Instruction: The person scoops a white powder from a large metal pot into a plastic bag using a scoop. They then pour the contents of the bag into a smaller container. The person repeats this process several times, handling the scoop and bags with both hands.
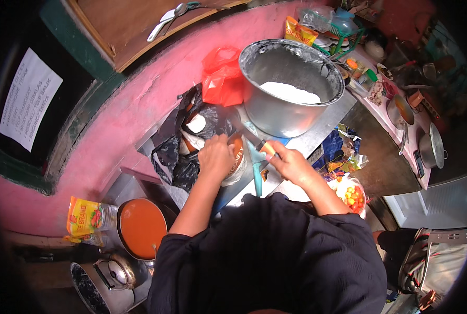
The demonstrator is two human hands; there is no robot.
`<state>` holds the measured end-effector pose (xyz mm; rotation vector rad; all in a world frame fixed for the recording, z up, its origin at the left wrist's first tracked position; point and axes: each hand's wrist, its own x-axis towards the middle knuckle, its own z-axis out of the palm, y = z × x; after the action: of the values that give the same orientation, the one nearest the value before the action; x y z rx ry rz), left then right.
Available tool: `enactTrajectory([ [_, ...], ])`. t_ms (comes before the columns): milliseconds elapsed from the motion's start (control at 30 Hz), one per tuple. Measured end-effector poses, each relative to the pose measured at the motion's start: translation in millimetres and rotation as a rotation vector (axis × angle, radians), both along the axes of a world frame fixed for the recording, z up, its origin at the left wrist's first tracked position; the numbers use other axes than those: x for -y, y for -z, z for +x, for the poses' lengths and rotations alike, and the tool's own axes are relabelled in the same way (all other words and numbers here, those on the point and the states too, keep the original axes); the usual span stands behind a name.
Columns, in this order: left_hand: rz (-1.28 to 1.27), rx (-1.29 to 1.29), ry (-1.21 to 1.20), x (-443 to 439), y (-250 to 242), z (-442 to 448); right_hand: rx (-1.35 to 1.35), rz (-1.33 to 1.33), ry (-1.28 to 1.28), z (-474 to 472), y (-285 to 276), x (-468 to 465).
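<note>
My right hand (289, 161) grips a knife (267, 148) by its orange and black handle; the blade points up and to the left. My left hand (216, 156) has curled fingers against a clear plastic bag with brown contents (238, 167) that bears writing. Whether those fingers hold something is hidden. Left of it, an opened black plastic bag (180, 163) contains white and brown pieces that look like coconut (196, 123). Between my hands lies a teal-handled utensil (257, 178). Behind them stands a large metal pot (280, 121) with white powdery contents (290, 92).
A red plastic bag (222, 78) sits against the pink wall. At lower left are a pot of orange liquid (143, 228) and a kettle (117, 271). Chopped red and yellow pieces (354, 196) lie by my right forearm. Pans (431, 146) stand on the right counter.
</note>
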<state>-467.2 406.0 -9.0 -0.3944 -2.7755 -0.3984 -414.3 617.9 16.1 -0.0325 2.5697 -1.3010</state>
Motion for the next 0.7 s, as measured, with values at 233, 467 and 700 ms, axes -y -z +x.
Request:
enactTrajectory([
  [233, 0.141, -0.330, 0.156, 15.6, 20.0, -13.1, -0.305, 0.215, 0.101, 1.2, 76.9, -65.4],
  [467, 0.232, 0.064, 0.019, 23.1, 3.4, 1.3, -0.154, 0.456, 0.107, -26.7, 171.3, -61.8],
  [700, 0.207, -0.123, 0.002, 46.5, 26.5, 40.2, -0.293, 0.373, -0.124, -51.8, 163.5, -51.1],
])
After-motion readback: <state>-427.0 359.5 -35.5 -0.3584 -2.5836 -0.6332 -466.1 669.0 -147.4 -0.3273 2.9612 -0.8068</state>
